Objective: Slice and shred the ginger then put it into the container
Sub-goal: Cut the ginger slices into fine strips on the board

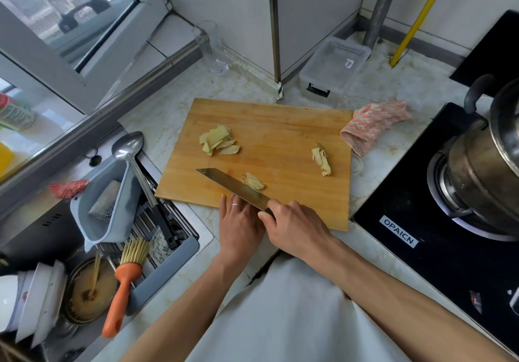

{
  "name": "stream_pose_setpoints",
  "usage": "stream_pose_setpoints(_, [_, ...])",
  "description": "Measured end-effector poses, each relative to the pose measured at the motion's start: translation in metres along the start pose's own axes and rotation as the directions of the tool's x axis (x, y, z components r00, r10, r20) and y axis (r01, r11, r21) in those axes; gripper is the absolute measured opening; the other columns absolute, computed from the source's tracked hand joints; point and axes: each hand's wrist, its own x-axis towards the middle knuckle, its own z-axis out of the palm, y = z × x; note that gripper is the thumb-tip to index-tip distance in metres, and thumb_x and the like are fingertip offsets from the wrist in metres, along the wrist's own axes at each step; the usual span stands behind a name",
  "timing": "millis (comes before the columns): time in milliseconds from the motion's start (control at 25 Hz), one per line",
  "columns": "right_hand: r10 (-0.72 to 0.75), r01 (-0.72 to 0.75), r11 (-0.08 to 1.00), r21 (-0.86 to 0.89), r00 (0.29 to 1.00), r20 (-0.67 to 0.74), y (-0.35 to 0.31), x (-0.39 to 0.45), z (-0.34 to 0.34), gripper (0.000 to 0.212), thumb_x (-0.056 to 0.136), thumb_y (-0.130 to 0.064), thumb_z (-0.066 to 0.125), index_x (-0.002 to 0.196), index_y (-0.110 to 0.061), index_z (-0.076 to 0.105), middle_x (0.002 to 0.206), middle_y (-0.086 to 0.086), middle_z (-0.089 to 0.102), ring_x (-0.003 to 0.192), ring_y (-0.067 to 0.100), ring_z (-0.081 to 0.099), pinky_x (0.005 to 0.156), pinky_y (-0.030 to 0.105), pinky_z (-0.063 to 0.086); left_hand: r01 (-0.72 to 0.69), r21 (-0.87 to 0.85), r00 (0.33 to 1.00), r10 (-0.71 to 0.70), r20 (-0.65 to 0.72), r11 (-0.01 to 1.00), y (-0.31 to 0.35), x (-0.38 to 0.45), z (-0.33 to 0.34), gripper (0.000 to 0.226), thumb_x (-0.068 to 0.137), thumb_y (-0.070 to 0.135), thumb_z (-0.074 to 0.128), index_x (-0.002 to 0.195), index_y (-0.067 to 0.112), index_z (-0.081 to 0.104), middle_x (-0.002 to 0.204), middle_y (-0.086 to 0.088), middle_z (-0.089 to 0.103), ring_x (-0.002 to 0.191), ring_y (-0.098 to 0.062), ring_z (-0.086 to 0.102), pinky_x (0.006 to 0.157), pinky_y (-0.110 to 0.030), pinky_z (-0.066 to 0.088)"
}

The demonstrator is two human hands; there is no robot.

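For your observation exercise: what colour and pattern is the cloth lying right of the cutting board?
The cloth is pink and white in a zigzag pattern, seen in the head view.

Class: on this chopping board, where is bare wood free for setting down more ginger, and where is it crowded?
Free: the far strip of the chopping board, and the middle between the ginger slices and the peelings. Crowded: the near edge, with knife, shredded ginger, left hand and right hand.

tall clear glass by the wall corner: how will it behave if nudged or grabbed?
The glass stands tall and narrow, so it would probably tip rather than slide if pushed near the rim. It looks empty, so it is likely light. Its smooth clear walls suggest it is slippery and breakable; grabbing it low seems safer.
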Motion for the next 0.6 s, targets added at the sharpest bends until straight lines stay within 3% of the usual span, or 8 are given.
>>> stream_pose_setpoints(320, [-0.025, 0.025, 1.000, -0.012, 1.000, -0.005, -0.008, 0.008, 0.005, 0.036, 0.106, -0.042, 0.038, 0.106, -0.011, 0.055, 0.099, 0.020, 0.068, 0.091, 0.042, 0.065, 0.063, 0.035, 0.035, 0.023, 0.054, 0.998, -0.026, 0.063, 0.998, -0.002, 0.000, 0.003, 0.048, 0.083, 0.028, 0.044, 0.119, 0.008, 0.068, 0.121, -0.014, 0.066, 0.128, -0.028, 0.042, 0.111, -0.061, 0.033])
stream_pose_setpoints(600, [-0.004, 0.005, 1.000, 0.013, 1.000, -0.014, -0.007, -0.002, 0.000, 0.034, 0.106, -0.043, 0.040, 0.102, -0.012, 0.055, 0.096, 0.017, 0.067, 0.086, 0.039, 0.064, 0.062, 0.033, 0.036, 0.060, -0.050, 0.998, -0.059, 0.009, 0.997, 0.000, 0.000, 0.004, 0.049, 0.084, 0.030, 0.039, 0.117, 0.011, 0.071, 0.124, -0.011, 0.066, 0.129, -0.028, 0.048, 0.114, -0.055, 0.031])
